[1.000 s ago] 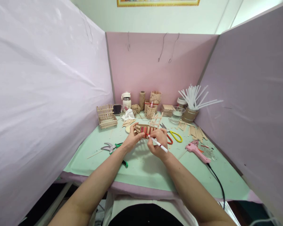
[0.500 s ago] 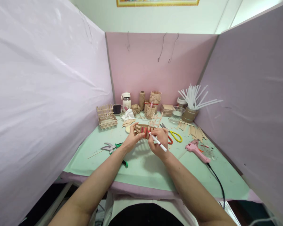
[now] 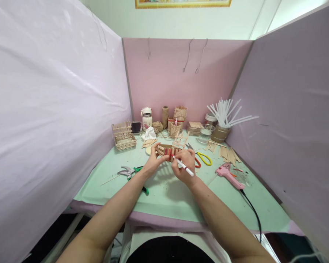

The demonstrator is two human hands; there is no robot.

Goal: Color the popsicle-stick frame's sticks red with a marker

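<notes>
My left hand (image 3: 154, 162) grips the left end of a small basket made of wooden sticks (image 3: 167, 151), tilted so that its slatted side faces me. Some of its slats are coloured red, others are bare wood. In my right hand (image 3: 184, 164) is a white marker pen (image 3: 185, 168), held like a pencil with its tip on or very close to a slat in the middle. The fingers of my right hand hide the basket's right end.
Green-handled pruning shears (image 3: 128, 171) lie to the left, scissors (image 3: 203, 158) just beyond my right hand. A pink glue gun (image 3: 230, 176) with a black cord rests at right. Behind stand a stick crate (image 3: 124, 137), a water bowl (image 3: 205, 133) and a pot of white glue sticks (image 3: 220, 133).
The marker's tip has shifted slightly down along the slat, and my right hand has moved a little with it. My left hand keeps its hold on the basket.
</notes>
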